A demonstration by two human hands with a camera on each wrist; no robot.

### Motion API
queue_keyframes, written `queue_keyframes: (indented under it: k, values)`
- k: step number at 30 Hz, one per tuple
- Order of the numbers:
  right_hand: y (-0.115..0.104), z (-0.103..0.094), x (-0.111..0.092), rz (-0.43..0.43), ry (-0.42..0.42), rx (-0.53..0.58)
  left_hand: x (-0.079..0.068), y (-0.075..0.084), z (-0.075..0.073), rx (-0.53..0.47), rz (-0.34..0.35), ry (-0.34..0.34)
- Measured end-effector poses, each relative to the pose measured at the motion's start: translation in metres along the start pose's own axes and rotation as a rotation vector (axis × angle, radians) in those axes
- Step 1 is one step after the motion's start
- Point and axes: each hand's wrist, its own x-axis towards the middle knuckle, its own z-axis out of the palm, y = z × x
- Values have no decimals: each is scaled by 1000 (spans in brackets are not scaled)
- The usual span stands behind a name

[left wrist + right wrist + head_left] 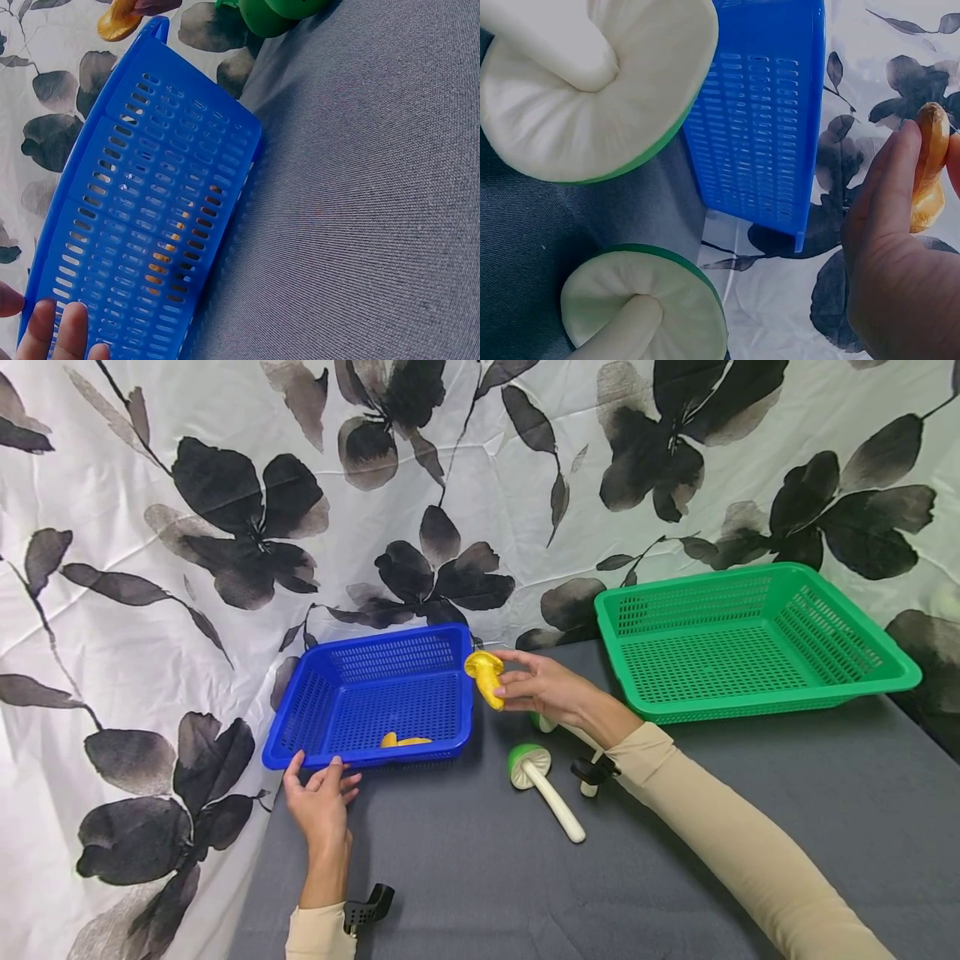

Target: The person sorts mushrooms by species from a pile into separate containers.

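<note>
My right hand [551,689] pinches a yellow toy mushroom [486,677] between thumb and fingers, just off the right end of the blue basket [367,647]. The mushroom's cap is up and its stem slants down. At the basket's near left corner my left hand [318,802] grips the rim, with fingers against the outer wall in the left wrist view. Inside that basket lies a yellow piece [405,741], partly hidden by the near wall. A green-capped toy mushroom [547,793] with a white stem lies on the table below my right hand.
A larger green basket [750,668] stands at the back right, with nothing seen in it. More green-and-white mushrooms [641,300] lie under my right forearm, partly hidden. Behind the grey table [450,877] hangs a flower-print cloth [480,485].
</note>
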Motion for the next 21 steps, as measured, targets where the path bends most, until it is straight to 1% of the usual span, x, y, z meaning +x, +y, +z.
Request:
queue_keyframes:
  k: [12,21]
  values:
    - [-1,5,11,2,19,9,-1,-1,-1,6,4,0]
    - [0,9,23,5,42,-3,-1,-1,-1,5,6,-3]
